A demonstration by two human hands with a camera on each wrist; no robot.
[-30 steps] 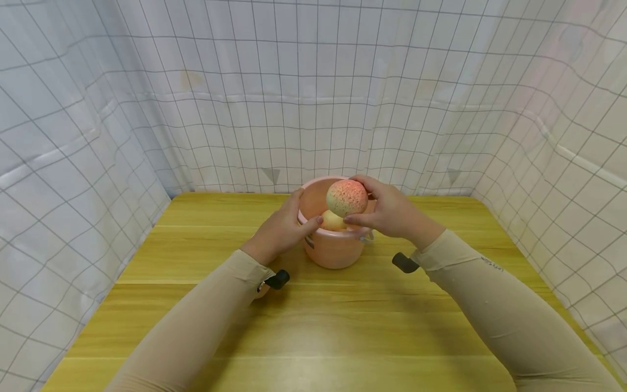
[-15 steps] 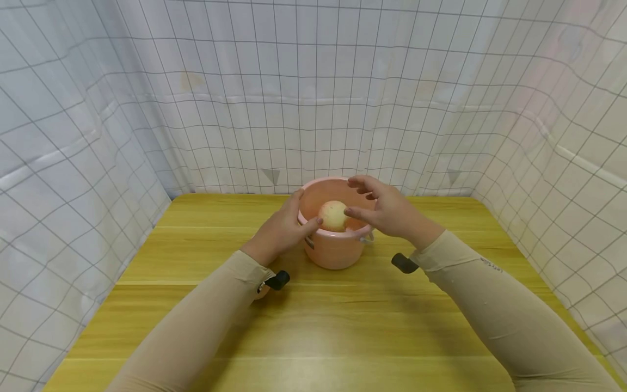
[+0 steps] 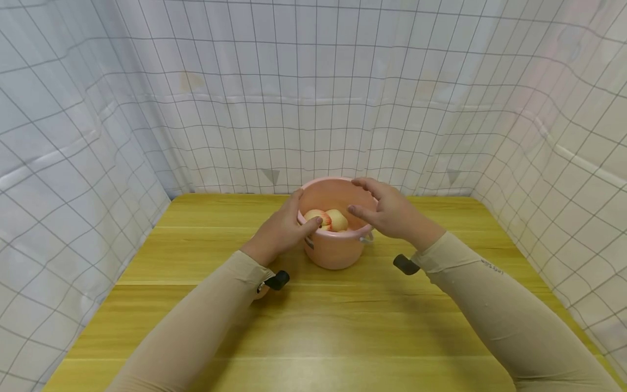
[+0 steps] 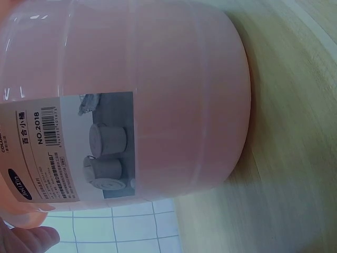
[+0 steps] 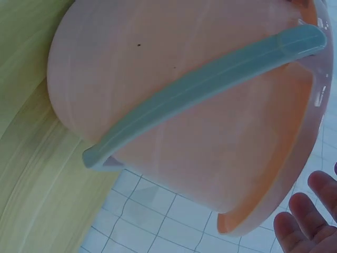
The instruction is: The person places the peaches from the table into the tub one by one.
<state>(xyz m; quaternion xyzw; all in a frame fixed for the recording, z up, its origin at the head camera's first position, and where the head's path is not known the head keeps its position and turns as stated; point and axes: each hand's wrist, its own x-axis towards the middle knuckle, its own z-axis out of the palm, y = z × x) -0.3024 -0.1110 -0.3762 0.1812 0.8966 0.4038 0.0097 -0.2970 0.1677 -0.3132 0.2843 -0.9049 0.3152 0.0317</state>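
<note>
A pink plastic bucket [image 3: 335, 253] stands upright at the back middle of the table in the head view. My left hand [image 3: 279, 230] grips its left rim, the thumb reaching over the near edge. The left wrist view shows the printed label [image 4: 68, 150] on the bucket's side. Inside lie round yellow-and-red fruits that look like peaches: one at the left [image 3: 313, 214], partly behind my thumb, and a paler one [image 3: 338, 220] beside it. My right hand [image 3: 387, 209] hovers over the right rim, fingers apart and holding nothing.
The bucket's pale blue-green handle [image 5: 205, 79] hangs down its right side. Under it is a yellow wooden table [image 3: 313, 326]. White grid-patterned curtains [image 3: 323, 109] enclose the back and both sides.
The right hand has let go of the speckled pink-and-yellow fruit, which has dropped into the bucket. The fruits inside have shifted. The left hand has stayed at the rim.
</note>
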